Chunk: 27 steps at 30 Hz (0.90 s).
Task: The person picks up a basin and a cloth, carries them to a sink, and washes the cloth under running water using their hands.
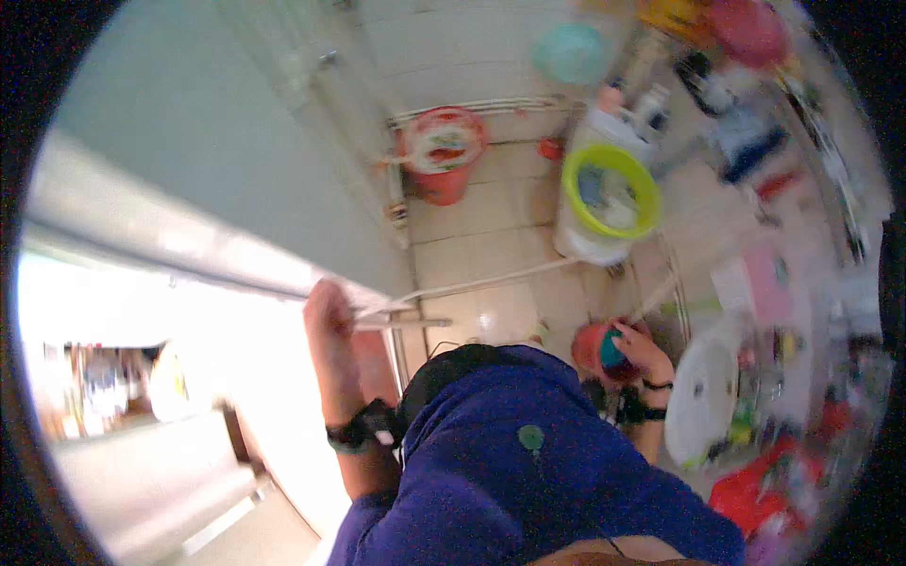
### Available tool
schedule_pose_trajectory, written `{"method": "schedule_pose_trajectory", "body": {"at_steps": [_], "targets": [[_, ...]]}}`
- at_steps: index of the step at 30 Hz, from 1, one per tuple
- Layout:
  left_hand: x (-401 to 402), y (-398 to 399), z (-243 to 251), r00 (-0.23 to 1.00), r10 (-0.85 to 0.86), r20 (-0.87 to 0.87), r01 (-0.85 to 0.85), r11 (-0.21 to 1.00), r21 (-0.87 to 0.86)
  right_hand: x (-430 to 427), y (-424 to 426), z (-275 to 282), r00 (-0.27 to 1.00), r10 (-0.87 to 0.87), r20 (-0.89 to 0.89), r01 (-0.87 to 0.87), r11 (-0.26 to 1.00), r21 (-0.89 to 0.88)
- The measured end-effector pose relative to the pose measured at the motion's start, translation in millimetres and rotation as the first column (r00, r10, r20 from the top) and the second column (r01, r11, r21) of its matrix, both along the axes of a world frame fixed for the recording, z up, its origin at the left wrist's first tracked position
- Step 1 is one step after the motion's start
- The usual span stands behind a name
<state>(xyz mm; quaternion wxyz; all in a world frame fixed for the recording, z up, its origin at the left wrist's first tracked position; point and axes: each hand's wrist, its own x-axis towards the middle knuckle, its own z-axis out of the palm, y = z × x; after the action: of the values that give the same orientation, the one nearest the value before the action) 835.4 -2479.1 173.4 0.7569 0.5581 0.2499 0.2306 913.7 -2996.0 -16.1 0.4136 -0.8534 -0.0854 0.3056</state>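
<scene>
My left hand is raised at the left, by the lower end of the grey-green panel and the bright opening. It is blurred, with curled fingers. A pale rod and a long whitish cord or strip run rightward from beside it; whether the hand grips either is unclear. On the right, my right hand has its fingers on a teal object, too blurred to name, at a red container. Both wrists wear dark bands.
A lime-rimmed basket with things inside stands on something white. A red bucket with a patterned basin on it is by the panel. Right of me are a white oval basin, a red bag and blurred clutter. Tiled floor lies ahead.
</scene>
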Motion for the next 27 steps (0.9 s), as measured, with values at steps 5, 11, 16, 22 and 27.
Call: {"method": "schedule_pose_trajectory", "body": {"at_steps": [5, 11, 16, 22, 27], "targets": [[-13.4, -0.9, -5.8, 1.0, 0.026, 0.018, -0.024, 0.996, -0.084, 53.9, 17.5, 2.9, 0.973, 0.23, -0.031, -0.226, 0.914, -0.338], [-48.9, 9.3, -19.4, 0.958, 0.277, 0.073, -0.259, 0.947, -0.191, 124.6, 76.9, 39.3, 0.909, 0.337, -0.244, -0.392, 0.891, -0.227], [-100.1, 4.6, 0.6, 0.809, 0.571, -0.138, -0.574, 0.819, 0.022, 182.8, 180.0, 82.1, 0.794, 0.604, 0.072, -0.557, 0.77, -0.311], [-153.7, -23.3, 14.4, 0.448, 0.886, -0.119, -0.887, 0.457, 0.068, 192.8, 327.9, 122.1, 0.614, 0.737, 0.284, -0.744, 0.66, -0.106], [-166.7, -34.1, 20.8, 0.387, 0.913, -0.127, -0.911, 0.4, 0.104, 141.0, 414.3, 149.3, 0.461, 0.868, 0.186, -0.882, 0.471, -0.011]]}}
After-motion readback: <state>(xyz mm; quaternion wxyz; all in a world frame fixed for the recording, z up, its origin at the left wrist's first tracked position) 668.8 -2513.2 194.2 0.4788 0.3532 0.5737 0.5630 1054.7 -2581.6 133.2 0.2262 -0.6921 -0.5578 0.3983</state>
